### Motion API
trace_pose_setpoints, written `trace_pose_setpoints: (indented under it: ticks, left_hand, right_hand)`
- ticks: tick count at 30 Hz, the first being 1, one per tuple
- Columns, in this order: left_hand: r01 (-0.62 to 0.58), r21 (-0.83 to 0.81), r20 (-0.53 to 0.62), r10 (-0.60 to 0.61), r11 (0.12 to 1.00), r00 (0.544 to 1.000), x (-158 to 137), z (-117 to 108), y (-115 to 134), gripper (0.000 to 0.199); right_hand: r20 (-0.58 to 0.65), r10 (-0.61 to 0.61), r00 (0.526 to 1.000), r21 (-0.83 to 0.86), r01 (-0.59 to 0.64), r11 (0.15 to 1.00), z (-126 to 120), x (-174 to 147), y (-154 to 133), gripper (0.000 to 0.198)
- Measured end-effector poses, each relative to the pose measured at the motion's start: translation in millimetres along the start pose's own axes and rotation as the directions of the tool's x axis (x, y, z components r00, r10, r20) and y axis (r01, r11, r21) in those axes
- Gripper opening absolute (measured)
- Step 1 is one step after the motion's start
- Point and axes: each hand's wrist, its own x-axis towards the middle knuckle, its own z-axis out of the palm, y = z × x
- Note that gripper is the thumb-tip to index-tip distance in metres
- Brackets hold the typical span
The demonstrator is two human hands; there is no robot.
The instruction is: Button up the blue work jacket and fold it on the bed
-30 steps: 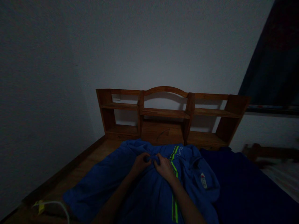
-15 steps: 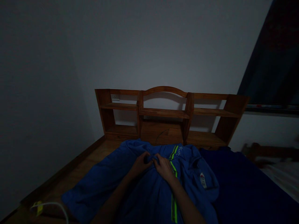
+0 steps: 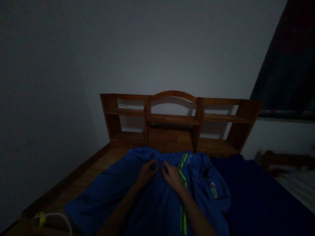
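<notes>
1. Dimly lit, the room showed you a pale wall at the back, with a dark panel along its right side.
2. Against that wall stood a wooden headboard, its shelves arranged in 3 sections under an arched middle rail.
3. In front of it you had bare wooden boards on the left and dark blue cloth spread on the right.
4. Your blue garment lay rumpled between those areas, its far edge near the headboard and its right side beside the dark blue cloth.
5. It bore yellow-green stripes and a white patch.
6. At the lower left, a white cable curved beside the garment, near something yellow.
7. Both your forearms reached forward over the garment, angling inward from the bottom.
8. Your left hand was bent, thumb and index finger curled into a narrow pinch on the fabric.
9. Your right hand mirrored it just beside, gripping the same gathered area narrowly; what lay between the fingertips was too dark to tell apart.
</notes>
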Motion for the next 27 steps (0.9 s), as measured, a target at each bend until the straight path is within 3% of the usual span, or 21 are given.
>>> trace_pose_setpoints:
  ticks: [9, 13, 17, 22, 27]
  left_hand:
    - [-0.062, 0.064, -0.071, 0.067, 0.996, 0.995, 1.9, 5.3, -8.3, 0.018]
    - [-0.036, 0.249, -0.115, 0.066, 0.968, 0.991, 0.1, 5.4, -8.2, 0.025]
    - [0.016, 0.467, -0.149, 0.060, 0.884, 0.987, 0.8, -0.7, -4.0, 0.031]
    - [-0.018, 0.588, -0.137, 0.122, 0.809, 0.983, 20.2, -14.7, -2.9, 0.035]
    - [-0.135, 0.506, -0.044, 0.182, 0.852, 0.982, 29.6, -10.4, 1.3, 0.022]
  right_hand:
    - [-0.009, 0.000, 1.000, -0.035, -0.001, 0.999, 3.6, 0.5, 1.8, 0.024]
    - [-0.036, 0.083, 0.996, -0.101, -0.086, 0.991, 5.8, 1.8, 1.4, 0.025]
    - [-0.075, 0.169, 0.983, -0.168, -0.180, 0.969, 0.0, 5.1, 0.8, 0.027]
    - [-0.176, 0.314, 0.933, -0.265, -0.353, 0.898, -17.6, 9.5, 9.6, 0.032]
    - [-0.263, 0.440, 0.858, -0.261, -0.503, 0.824, -32.9, 10.0, 24.4, 0.036]
